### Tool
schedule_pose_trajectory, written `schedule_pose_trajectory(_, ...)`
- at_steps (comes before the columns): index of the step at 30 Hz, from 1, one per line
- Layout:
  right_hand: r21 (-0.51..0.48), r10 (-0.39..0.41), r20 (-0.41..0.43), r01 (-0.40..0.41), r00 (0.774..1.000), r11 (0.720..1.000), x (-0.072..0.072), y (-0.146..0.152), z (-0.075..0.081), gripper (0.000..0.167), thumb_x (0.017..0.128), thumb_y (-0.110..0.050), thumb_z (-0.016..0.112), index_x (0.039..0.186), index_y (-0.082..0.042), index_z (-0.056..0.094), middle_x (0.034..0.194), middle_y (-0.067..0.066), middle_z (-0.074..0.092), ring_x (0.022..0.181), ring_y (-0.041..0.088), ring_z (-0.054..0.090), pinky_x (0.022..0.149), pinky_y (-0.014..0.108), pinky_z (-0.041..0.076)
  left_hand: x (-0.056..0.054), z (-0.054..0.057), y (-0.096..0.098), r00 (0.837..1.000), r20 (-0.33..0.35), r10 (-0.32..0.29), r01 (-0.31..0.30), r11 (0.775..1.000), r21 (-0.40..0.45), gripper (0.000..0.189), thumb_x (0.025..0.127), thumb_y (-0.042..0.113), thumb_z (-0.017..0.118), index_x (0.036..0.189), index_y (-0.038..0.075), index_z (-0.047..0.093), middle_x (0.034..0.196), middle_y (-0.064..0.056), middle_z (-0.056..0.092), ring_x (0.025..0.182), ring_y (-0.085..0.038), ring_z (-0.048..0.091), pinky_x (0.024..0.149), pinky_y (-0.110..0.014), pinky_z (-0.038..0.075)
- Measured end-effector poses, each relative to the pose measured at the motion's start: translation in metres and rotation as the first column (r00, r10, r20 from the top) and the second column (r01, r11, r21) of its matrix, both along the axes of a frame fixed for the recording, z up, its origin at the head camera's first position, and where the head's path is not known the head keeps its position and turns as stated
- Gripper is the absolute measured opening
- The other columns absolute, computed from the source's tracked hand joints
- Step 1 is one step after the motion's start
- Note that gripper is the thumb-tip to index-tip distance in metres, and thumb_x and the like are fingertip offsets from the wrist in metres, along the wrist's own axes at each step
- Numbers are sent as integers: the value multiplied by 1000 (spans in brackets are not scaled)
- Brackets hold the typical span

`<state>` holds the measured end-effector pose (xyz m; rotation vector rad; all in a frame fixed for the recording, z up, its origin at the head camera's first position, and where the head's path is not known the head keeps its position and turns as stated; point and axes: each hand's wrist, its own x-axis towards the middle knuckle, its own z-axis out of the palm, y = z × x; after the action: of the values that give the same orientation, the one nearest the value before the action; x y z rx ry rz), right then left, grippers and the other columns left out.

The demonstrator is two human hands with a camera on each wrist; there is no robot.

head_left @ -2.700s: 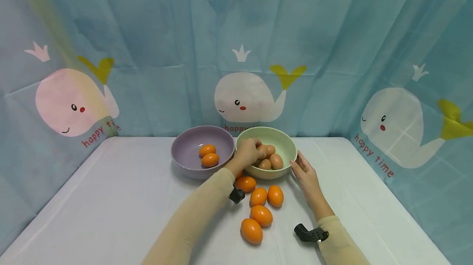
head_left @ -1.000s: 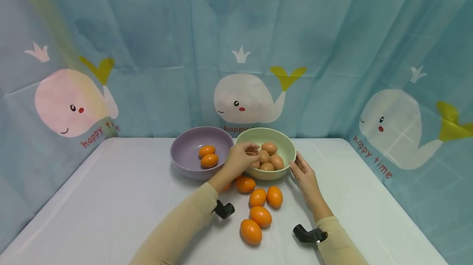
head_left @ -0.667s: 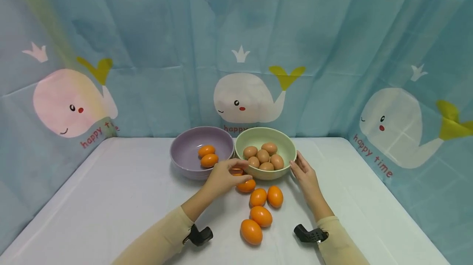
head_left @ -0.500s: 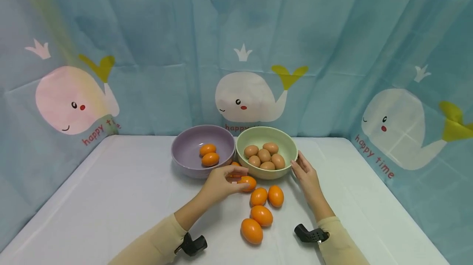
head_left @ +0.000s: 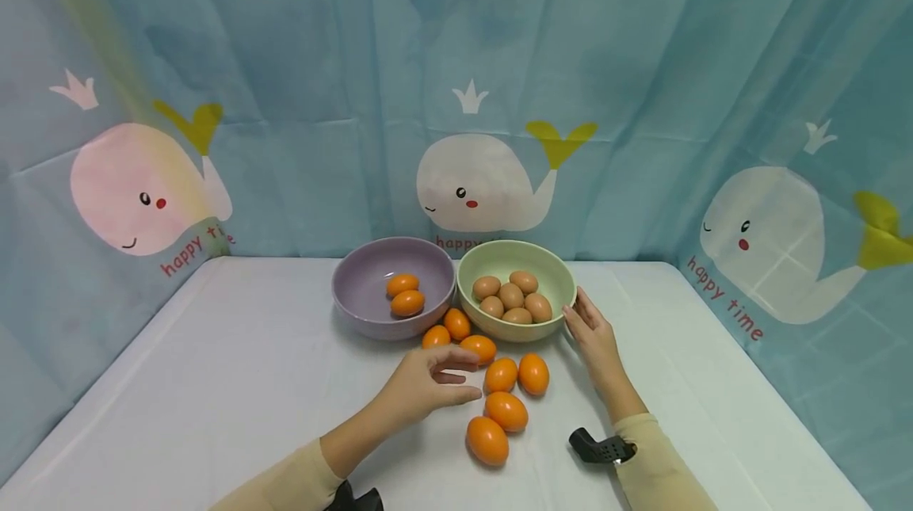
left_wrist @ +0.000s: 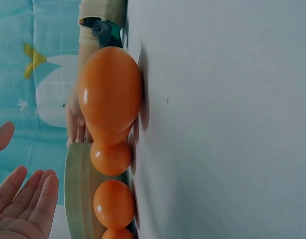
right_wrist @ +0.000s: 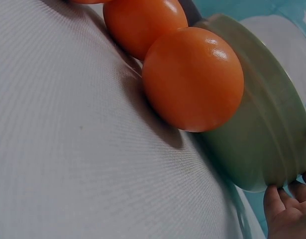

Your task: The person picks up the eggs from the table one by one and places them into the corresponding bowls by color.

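Observation:
My left hand (head_left: 424,384) hovers over the table, thumb and fingers parted with nothing between them. Just beyond and beside it, several glossy orange eggs (head_left: 506,412) lie on the cloth; the left wrist view shows the nearest orange egg (left_wrist: 110,89) large. Several brown eggs (head_left: 511,295) sit together in the light green bowl (head_left: 558,281). Against that bowl's right side rests my right hand (head_left: 597,345), its fingertips touching the outer wall, as the right wrist view also shows. Two orange eggs (head_left: 407,303) lie in the purple bowl (head_left: 360,289).
Both bowls stand side by side at the back of the white table (head_left: 235,368). Behind them hangs a blue curtain (head_left: 299,178) printed with whales. A black wrist camera (head_left: 599,448) sits on the right forearm.
My left hand has released a brown egg in the green bowl, then drawn back out, down and towards me over the orange eggs. My right hand has stayed at the bowl's side.

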<state>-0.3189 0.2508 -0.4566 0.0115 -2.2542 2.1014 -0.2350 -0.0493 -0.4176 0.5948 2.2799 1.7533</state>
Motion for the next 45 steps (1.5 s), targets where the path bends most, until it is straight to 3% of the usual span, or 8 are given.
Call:
schedule_pose_trajectory(13, 5, -6, 13, 6, 1000, 1000, -1, 0, 2, 65, 105, -27, 50, 160, -15, 18, 166, 2, 19, 153, 15, 20, 109, 17, 35, 14, -7, 0, 994, 63, -87, 91, 994, -64, 52, 79, 17, 84, 124, 1, 64, 126, -17, 66, 119, -32, 64, 98, -38, 55)
schedule_pose_trajectory(27, 1, -2, 8, 2, 1000, 1000, -1, 1, 2, 66, 104, -29, 51, 160, -14, 17, 166, 3, 19, 154, 16, 19, 108, 16, 35, 21, -12, 4, 994, 57, -91, 99, 984, -149, 49, 77, 18, 85, 121, 5, 66, 122, -13, 68, 115, -29, 66, 93, -34, 57)
schedule_pose_trajectory(45, -7, -9, 14, 10, 1000, 1000, -1, 0, 1, 65, 105, -26, 50, 160, -14, 18, 166, 2, 19, 153, 16, 20, 111, 21, 34, 24, -18, 10, 989, 124, -75, 97, 978, -184, 43, 76, 14, 86, 114, 7, 68, 117, -9, 71, 105, -24, 69, 88, -32, 59)
